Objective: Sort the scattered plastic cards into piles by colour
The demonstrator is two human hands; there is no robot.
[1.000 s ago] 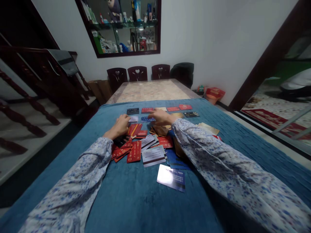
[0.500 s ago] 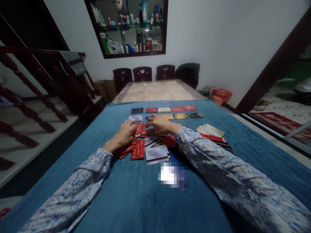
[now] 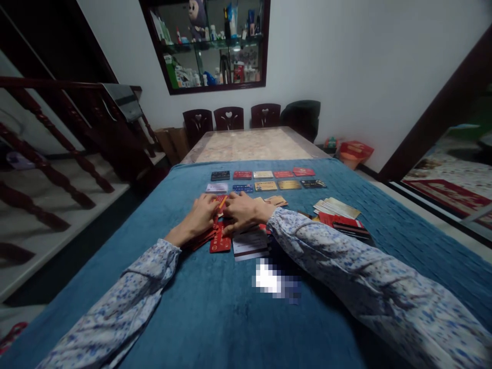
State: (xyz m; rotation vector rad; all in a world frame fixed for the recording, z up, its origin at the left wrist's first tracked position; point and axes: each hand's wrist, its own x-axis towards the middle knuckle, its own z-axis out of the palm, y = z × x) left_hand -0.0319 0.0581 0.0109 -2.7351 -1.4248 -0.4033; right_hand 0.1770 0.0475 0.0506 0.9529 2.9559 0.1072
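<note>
Nearest the camera, two sleeves of pale cloth with small blue flowers are stretched forward over a blue cloth (image 3: 215,318) that covers the near part of the tabletop (image 3: 249,143). Between the forearms a single card (image 3: 274,281) lies alone, its face blurred out.

Just beyond it, a loose heap of cards (image 3: 234,238) is spread flat on the cloth. Red cards (image 3: 220,241) with pale print are fanned on its left side, and a white card (image 3: 249,246) with a dark stripe overlaps them on its right.

The left hand (image 3: 202,218) and the right hand (image 3: 240,211) are laid side by side on the far part of the heap, nearly touching. The fingers (image 3: 210,202) of both are bent down onto the cards; whether a card is pinched cannot be told.

To the right, a separate stack of cards (image 3: 338,212) is seen. Further off, two neat rows of cards (image 3: 265,180) are laid out in black, red, gold and blue. Beyond, dark wooden chairs (image 3: 228,118) are drawn up at the bare end of the tabletop.
</note>
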